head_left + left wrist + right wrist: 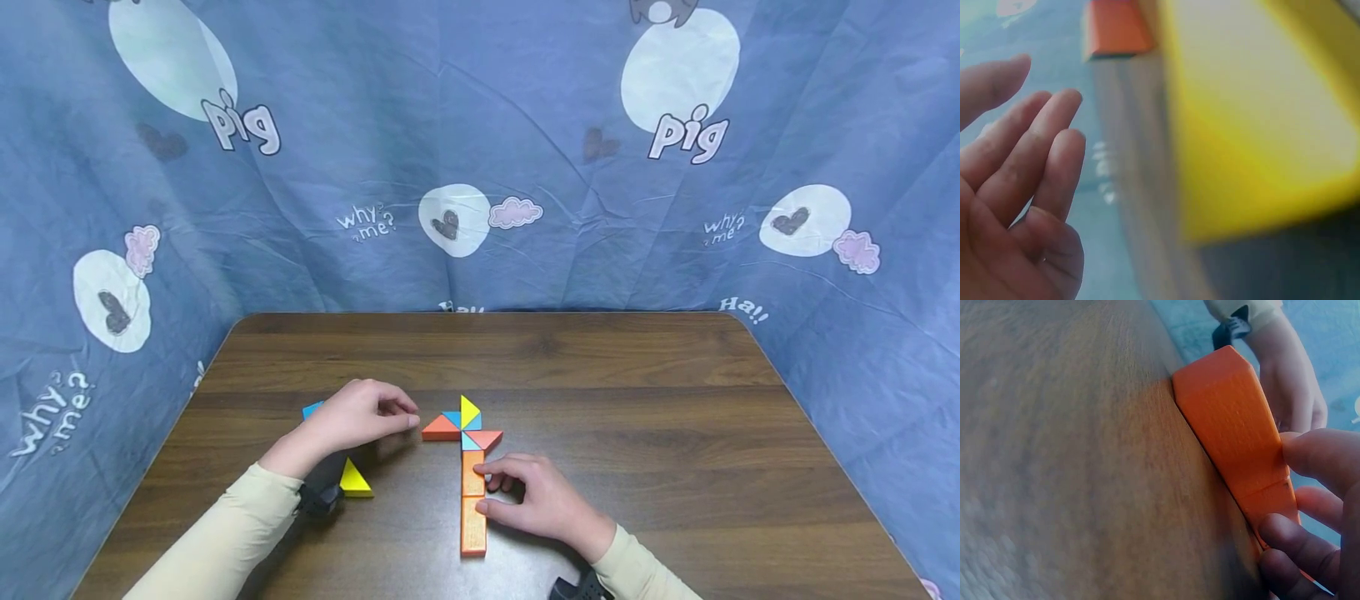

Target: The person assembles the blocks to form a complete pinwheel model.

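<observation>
Two orange rectangular blocks (pixel 473 527) lie end to end in a column on the table. My right hand (pixel 543 504) touches their right side, the thumb on the nearer block and the index fingertip on the farther one; in the right wrist view its fingers (pixel 1297 540) rest along the orange side (pixel 1229 431). Above the column, red triangles (pixel 442 428), pale blue triangles and a yellow triangle (pixel 468 412) form a pinwheel. My left hand (pixel 363 415) hovers just left of the pinwheel with nothing in its loosely bent fingers (pixel 1063 162).
A loose yellow triangular block (pixel 355 480) lies beneath the left wrist and looms large in the left wrist view. Partly hidden behind the left hand is a blue block (pixel 312 410). The wooden table (pixel 637 358) meets a blue printed curtain (pixel 525 100) at its back and sides.
</observation>
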A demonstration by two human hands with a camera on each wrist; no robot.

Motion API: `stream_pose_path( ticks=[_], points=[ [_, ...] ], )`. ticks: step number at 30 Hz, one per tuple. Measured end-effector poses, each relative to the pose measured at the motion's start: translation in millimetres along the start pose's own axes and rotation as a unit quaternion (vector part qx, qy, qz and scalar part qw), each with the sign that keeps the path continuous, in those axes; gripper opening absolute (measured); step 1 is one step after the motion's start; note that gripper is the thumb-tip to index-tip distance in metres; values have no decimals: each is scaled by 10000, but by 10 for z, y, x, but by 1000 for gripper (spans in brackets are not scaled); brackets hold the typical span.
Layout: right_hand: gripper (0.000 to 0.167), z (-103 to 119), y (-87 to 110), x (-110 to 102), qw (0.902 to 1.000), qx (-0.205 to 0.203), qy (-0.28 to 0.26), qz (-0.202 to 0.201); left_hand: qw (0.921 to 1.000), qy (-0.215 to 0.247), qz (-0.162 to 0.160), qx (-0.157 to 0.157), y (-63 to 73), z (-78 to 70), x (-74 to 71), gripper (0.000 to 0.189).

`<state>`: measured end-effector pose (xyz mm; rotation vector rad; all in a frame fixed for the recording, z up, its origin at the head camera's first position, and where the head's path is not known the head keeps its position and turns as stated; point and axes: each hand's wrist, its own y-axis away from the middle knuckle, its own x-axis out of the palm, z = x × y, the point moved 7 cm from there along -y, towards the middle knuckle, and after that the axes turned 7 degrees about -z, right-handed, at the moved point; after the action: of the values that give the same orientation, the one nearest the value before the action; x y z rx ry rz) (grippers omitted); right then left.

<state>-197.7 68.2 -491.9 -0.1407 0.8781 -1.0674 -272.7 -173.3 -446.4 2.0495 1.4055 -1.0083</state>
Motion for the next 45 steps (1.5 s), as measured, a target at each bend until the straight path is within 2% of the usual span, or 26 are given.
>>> stream_pose_path(
  ticks=[3, 8, 15, 19, 23, 28, 37, 45],
  points=[
    [35, -11, 0, -1, 10000, 39, -13, 2, 9998, 4, -175, 52, 47, 26, -166, 26],
    [35, -15, 5, 0, 10000, 12, -10, -20, 9987, 46, -483, -139, 158, 175, -390, 31],
    [36, -24, 7, 10, 10000, 62, 2, 15, 9945, 80, -992, -318, 393, 482, -615, 39],
    [34, -6, 4, 7, 10000, -20, -1, -3, 9912, 4, -1164, -624, 548, 685, -696, 46],
    [34, -7, 3, 6, 10000, 26, -2, 16, 9880, 75, -1202, -964, 677, 876, -730, 53],
    [35, -18, 6, -2, 10000, 67, 42, 10, 9858, 232, -1194, -1158, 767, 1039, -725, 60],
    [35, -8, -4, 10, 9999, 111, 73, 30, 9797, 488, -1365, -1383, 880, 1236, -696, 69],
    [35, -29, 3, 17, 9999, 116, 65, 29, 9739, 766, -1524, -1498, 930, 1330, -630, 71]
  ],
)
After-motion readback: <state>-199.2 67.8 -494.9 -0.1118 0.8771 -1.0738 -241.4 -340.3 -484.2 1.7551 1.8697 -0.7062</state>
